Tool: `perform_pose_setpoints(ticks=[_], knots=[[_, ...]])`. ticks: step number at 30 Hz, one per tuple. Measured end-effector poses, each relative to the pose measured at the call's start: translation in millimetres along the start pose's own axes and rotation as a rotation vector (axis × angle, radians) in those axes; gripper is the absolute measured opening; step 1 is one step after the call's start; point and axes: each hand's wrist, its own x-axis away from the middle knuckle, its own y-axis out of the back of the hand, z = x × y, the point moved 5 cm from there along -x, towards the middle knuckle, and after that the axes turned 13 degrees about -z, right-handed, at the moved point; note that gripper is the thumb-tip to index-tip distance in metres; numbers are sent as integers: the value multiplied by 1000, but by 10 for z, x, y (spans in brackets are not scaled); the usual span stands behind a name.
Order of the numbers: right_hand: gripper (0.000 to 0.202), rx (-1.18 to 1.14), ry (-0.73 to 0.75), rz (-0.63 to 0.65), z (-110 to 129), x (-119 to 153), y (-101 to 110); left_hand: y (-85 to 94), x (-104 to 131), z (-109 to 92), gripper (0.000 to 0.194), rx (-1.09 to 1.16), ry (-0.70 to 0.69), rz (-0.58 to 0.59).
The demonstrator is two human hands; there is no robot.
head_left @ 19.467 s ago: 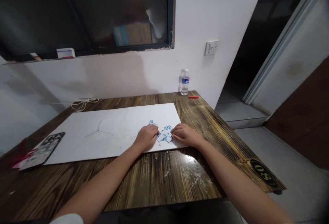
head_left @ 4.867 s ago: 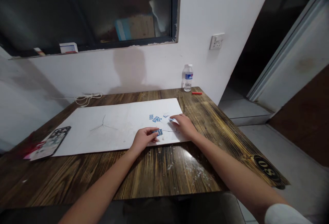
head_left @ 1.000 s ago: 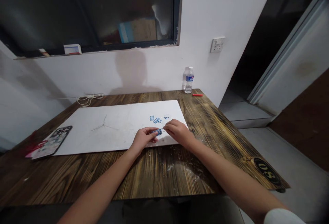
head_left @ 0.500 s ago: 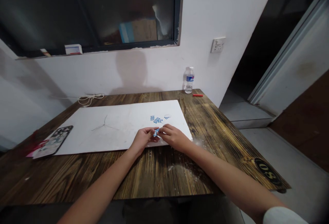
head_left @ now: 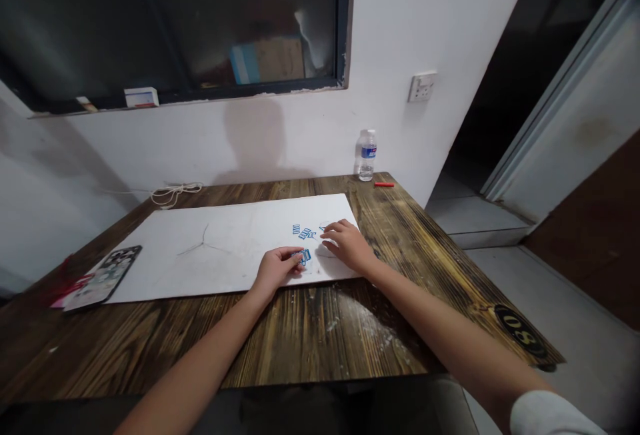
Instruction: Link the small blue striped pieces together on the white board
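Observation:
Low over the near edge of a white board (head_left: 240,228), my left hand (head_left: 277,270) pinches a small blue frame-like piece (head_left: 305,256) between thumb and fingers. Several similar blue frame pieces (head_left: 305,232) lie flat on the board just beyond it. My right hand (head_left: 349,246) hovers at the board's right side, its fingers curved and apart, with nothing visible between them. Close to its fingertips is another small piece (head_left: 323,226), blue and clear or whitish, partly covered by the hand. What kind of pieces these are is too small to tell.
A patterned phone-like slab (head_left: 107,276) lies on the board's left end. Thin dark strands (head_left: 203,244) rest on the board. At the back of the wooden table (head_left: 400,315) are a water bottle (head_left: 367,158), a red stick (head_left: 384,184) and a coiled white cable (head_left: 175,192).
My right hand has let go of the blue piece and moved right and away from me, towards the small piece there. My left hand stays put, still holding the blue piece.

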Motion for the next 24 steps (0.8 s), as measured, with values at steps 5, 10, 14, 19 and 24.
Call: perform_pose_setpoints(ticks=[5,10,14,19,24], knots=[[21,85,73,193,-51,-185,-195,-23,-4,29,44,18,34,5],[26,151,217,289,33,-439,-451,-15,-5,24,41,17,37,8],[23,225,304,446,91,-521,-663,-9,-5,11,38,9,42,5],[21,294,397,557,102,-483,-782,8,2,11,37,14,31,-7],[19,323,465,494,117,-400,-816,1,4,21,37,21,44,1]])
